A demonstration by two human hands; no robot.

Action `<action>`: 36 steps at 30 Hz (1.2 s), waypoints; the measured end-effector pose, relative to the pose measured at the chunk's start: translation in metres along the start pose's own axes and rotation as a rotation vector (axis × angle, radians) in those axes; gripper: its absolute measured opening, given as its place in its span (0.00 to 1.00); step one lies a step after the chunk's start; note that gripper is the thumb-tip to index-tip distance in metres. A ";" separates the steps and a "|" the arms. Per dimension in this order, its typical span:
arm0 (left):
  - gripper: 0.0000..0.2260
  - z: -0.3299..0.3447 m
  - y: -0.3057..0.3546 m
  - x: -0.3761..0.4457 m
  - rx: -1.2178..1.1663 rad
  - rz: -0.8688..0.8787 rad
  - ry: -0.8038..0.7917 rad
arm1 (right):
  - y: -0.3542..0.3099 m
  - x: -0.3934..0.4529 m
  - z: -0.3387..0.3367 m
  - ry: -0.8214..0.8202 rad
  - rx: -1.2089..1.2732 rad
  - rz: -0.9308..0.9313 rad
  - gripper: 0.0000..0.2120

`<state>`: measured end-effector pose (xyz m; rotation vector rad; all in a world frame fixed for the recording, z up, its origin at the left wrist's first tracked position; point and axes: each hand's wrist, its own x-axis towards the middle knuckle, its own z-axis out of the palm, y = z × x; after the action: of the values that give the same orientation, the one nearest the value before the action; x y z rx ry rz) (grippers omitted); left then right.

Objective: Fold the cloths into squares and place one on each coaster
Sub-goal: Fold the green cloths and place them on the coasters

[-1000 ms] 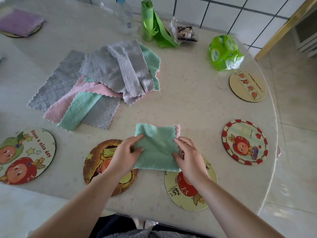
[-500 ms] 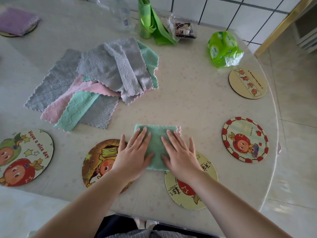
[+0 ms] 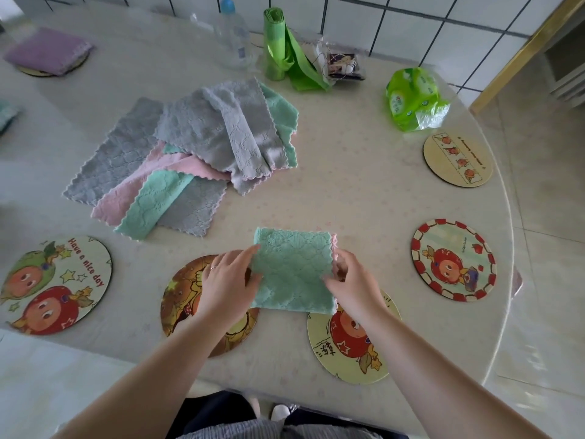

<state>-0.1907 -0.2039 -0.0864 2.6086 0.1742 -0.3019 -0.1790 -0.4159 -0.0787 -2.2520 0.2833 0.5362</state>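
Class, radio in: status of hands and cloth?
Both hands, left and right, pinching folded green cloth edges. Lies between two coasters. Nothing blocking.

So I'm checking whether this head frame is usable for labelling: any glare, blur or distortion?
Head view: wide-angle bending curves the table edge and wall tiles; daylight glare washes the right rim and floor; the green cloth and both hands are sharp, with soft shadows.

Folded mint-green quilted cloth [image 3: 292, 270]: fuzzy matt microfibre. Round printed coaster [image 3: 453, 259] right of it: smooth, slight sheen. Cream tabletop [image 3: 364, 185]: glossy.
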 end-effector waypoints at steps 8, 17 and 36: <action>0.18 -0.019 0.006 0.005 -0.433 -0.028 -0.005 | -0.025 -0.006 0.004 0.055 0.459 0.143 0.17; 0.18 -0.105 -0.102 -0.012 -0.694 -0.171 0.074 | -0.118 -0.032 0.098 -0.218 0.911 0.178 0.10; 0.21 -0.182 -0.339 -0.007 -0.592 -0.038 -0.118 | -0.228 -0.052 0.290 -0.121 0.168 -0.056 0.20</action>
<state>-0.2250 0.1792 -0.0891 1.9990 0.2323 -0.3540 -0.2254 -0.0468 -0.0801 -2.0500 0.1964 0.5939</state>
